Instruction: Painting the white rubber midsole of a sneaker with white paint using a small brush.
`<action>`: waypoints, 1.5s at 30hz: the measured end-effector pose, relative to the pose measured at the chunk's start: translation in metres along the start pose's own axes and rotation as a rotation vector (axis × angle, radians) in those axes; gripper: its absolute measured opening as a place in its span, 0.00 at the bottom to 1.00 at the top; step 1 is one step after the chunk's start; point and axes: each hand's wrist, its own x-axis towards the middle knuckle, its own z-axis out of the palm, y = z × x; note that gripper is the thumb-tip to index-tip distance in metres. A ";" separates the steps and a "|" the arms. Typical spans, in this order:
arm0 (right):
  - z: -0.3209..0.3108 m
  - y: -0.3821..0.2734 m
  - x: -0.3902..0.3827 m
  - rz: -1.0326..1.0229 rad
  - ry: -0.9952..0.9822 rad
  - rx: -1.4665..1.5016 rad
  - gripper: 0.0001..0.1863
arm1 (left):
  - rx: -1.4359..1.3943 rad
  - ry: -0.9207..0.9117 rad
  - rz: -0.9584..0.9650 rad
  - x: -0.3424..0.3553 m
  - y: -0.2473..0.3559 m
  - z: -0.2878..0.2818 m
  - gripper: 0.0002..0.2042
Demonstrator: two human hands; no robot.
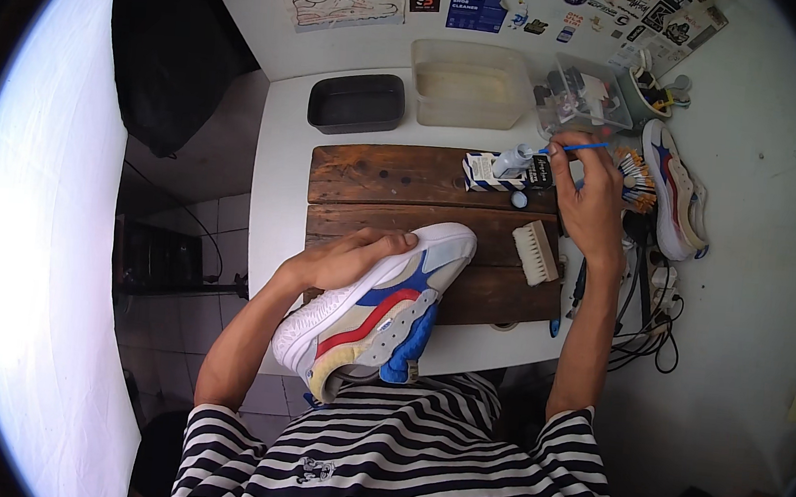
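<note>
The left hand (348, 259) is gripping a shoe (375, 315); the right hand (591, 182) is pinching a stick (577, 148), perhaps risking a spill by nudging the far bottle (512, 162).

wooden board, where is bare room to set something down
On the wooden board, there is room left of the striped box, beyond the left hand, and a narrower patch between the sneaker and the brush. The upper right is crowded: the small bottle and round cap are at that box, with the right hand close.
</note>
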 end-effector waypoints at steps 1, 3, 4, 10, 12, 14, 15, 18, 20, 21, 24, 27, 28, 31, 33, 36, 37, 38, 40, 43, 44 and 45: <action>-0.001 0.002 -0.002 -0.024 -0.005 -0.011 0.06 | 0.001 0.000 0.000 0.000 0.001 0.000 0.29; -0.004 0.005 -0.004 -0.048 -0.011 -0.022 0.06 | -0.031 -0.004 -0.032 0.000 0.001 0.000 0.31; -0.006 0.005 -0.005 -0.045 -0.019 -0.017 0.06 | -0.031 -0.004 -0.032 0.001 -0.002 0.000 0.31; -0.013 0.010 -0.012 0.080 0.015 0.084 0.05 | -0.023 -0.001 0.005 0.002 -0.002 0.001 0.31; -0.014 0.006 -0.016 0.081 0.040 0.105 0.05 | 0.000 0.027 0.006 0.005 -0.009 0.003 0.31; -0.015 0.001 -0.026 0.227 0.126 0.350 0.08 | 0.009 0.034 -0.013 0.004 -0.008 0.003 0.31; -0.014 -0.004 -0.033 0.230 0.122 0.352 0.08 | 0.020 0.041 -0.029 0.004 -0.008 0.003 0.30; -0.006 -0.022 -0.059 0.308 0.215 0.628 0.10 | 0.028 0.026 -0.004 0.004 -0.007 0.002 0.30; 0.000 -0.034 -0.076 0.422 0.149 0.777 0.10 | 0.018 0.009 -0.015 0.002 -0.003 0.000 0.30; 0.005 -0.038 -0.082 0.448 0.169 0.808 0.10 | 0.008 -0.003 -0.019 0.001 -0.001 -0.001 0.30; 0.018 -0.051 -0.097 0.528 0.202 0.847 0.09 | 0.038 0.002 0.046 0.004 -0.006 0.000 0.31; 0.026 -0.054 -0.103 0.514 0.211 0.852 0.09 | 0.012 0.013 -0.025 0.002 0.000 0.001 0.31; 0.027 -0.056 -0.104 0.549 0.207 0.840 0.09 | 0.014 0.011 -0.024 0.003 -0.001 0.001 0.31; 0.031 -0.057 -0.105 0.522 0.217 0.863 0.09 | 0.035 0.033 -0.015 0.003 -0.004 0.003 0.32; 0.030 -0.059 -0.104 0.525 0.209 0.867 0.09 | 0.026 0.016 0.010 0.003 -0.003 0.003 0.32; 0.031 -0.060 -0.103 0.518 0.191 0.856 0.10 | 0.006 -0.006 -0.039 0.000 0.005 0.000 0.33; 0.032 -0.059 -0.103 0.509 0.181 0.841 0.10 | 0.006 -0.006 -0.039 0.000 0.005 0.000 0.33; 0.033 -0.060 -0.103 0.509 0.180 0.842 0.10 | 0.003 -0.002 -0.038 0.000 0.005 0.001 0.33; 0.033 -0.060 -0.103 0.514 0.191 0.849 0.10 | 0.001 0.001 -0.038 0.002 0.002 0.002 0.33; 0.034 -0.062 -0.100 0.509 0.191 0.850 0.10 | 0.027 0.043 0.005 0.007 -0.011 0.005 0.33; 0.034 -0.060 -0.101 0.509 0.191 0.849 0.10 | 0.005 0.069 0.037 0.008 -0.012 0.006 0.37; 0.034 -0.059 -0.102 0.517 0.184 0.849 0.09 | -0.017 0.096 0.069 0.010 -0.013 0.007 0.42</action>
